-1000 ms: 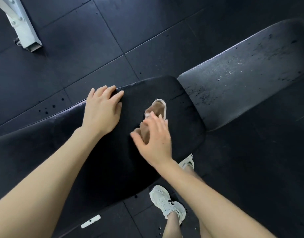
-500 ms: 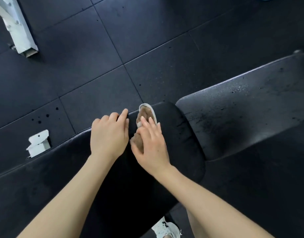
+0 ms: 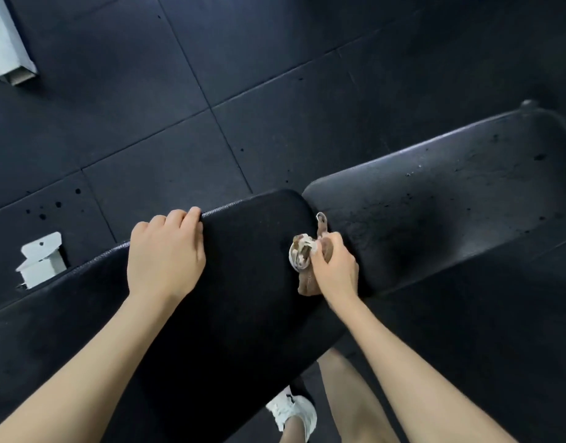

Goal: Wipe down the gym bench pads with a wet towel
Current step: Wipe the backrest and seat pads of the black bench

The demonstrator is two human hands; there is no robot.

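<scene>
Two pads met end to end, and the towel (image 3: 302, 251) sat bunched at that seam, on the right end of the left pad (image 3: 249, 251) and just beside the right pad (image 3: 435, 219), likely so the wet cloth could work the edge and gap. The right hand (image 3: 334, 270) reached in from the near right, fingers curled tight round the towel and pressing it down. The left hand (image 3: 166, 254) lay palm-down on the left pad, fingertips hooked over its far edge, probably to brace the person's lean.
</scene>
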